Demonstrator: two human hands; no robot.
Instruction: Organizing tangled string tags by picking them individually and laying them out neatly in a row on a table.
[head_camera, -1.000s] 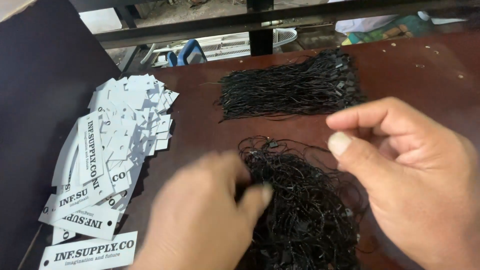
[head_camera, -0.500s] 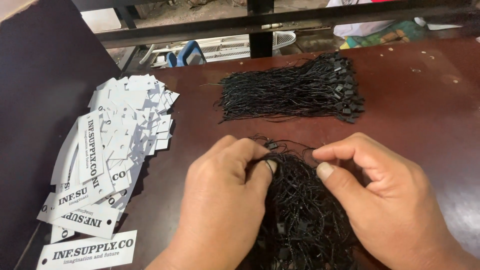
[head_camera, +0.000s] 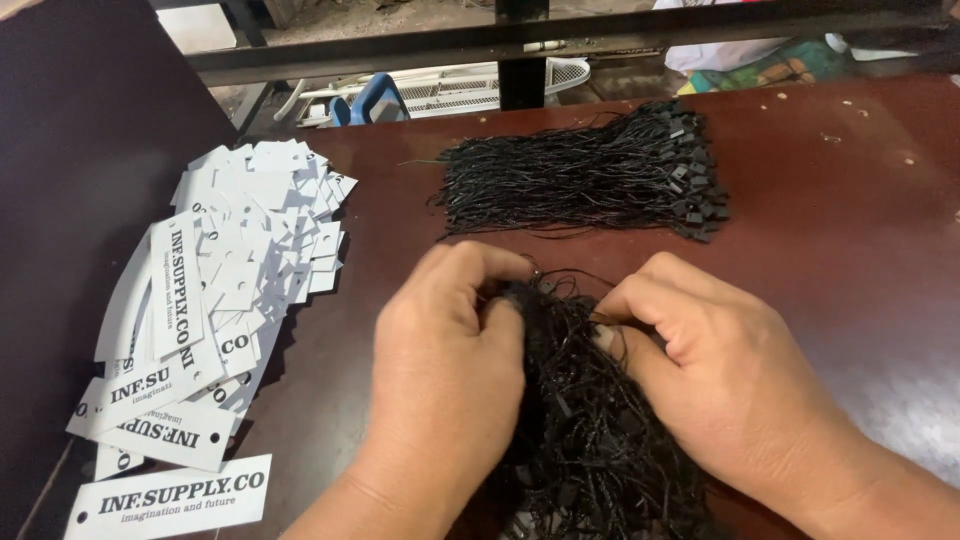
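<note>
The dark brown table (head_camera: 830, 250) fills most of the view, with a dark board (head_camera: 80, 200) along its left side and a metal rail (head_camera: 560, 35) across the far edge. Since half a second ago both hands have drawn closer together over the near pile, and their fingertips now sit deeper in its top; the far bundle and the tags lie as they did.

The tangled pile of black tag strings (head_camera: 590, 420) lies at the near middle of the table, its long axis running from the near edge away from the person, loose loops curling out at the far end. The left hand (head_camera: 450, 370) curls over the pile's left side, thumb and fingers pinched into the strands. The right hand (head_camera: 720, 370) presses in from the right, fingertips closed on strands at the top. Both hands cover much of the pile's upper half, so which single string each one grasps cannot be told.

Beyond them, well apart, a tidy bundle of black tag strings (head_camera: 580, 175) lies crosswise, its small black fasteners gathered at the right end. To the left a spread heap of white paper hang tags (head_camera: 220, 300) fans toward the near corner.
</note>
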